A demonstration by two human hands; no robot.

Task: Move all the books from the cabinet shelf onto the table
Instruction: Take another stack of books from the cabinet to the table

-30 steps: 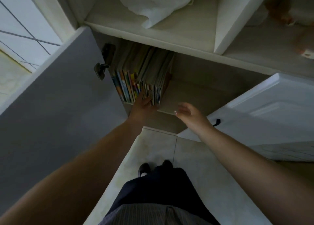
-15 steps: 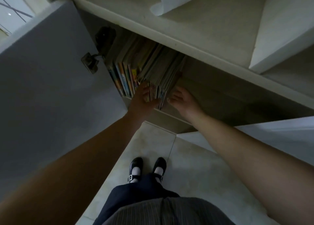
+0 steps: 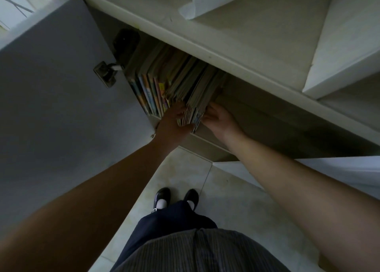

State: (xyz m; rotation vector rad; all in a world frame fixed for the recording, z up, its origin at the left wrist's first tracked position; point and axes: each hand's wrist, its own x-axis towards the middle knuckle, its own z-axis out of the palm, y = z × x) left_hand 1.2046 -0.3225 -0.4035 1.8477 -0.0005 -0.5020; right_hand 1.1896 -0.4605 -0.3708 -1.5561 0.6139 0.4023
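Observation:
A row of thin books (image 3: 164,80) stands upright on the low cabinet shelf (image 3: 207,142), packed against its left wall. The rightmost bundle of books (image 3: 197,99) sticks out past the shelf edge. My left hand (image 3: 174,121) presses on that bundle's left side, thumb under its front edge. My right hand (image 3: 220,119) clasps the bundle's right side, fingers curled on it. The colourful spines of the left books stay in place. No table is in view.
The open left cabinet door (image 3: 53,99) with its hinge (image 3: 106,73) stands close beside my left arm. The right door (image 3: 337,169) hangs open below my right arm. A white cloth (image 3: 201,2) lies on the counter above. Tiled floor and my shoes (image 3: 176,197) are below.
My right hand has moved from the shelf edge to the right side of the book bundle and closed on it. The view has dipped closer to the shelf. The left hand stays on the bundle.

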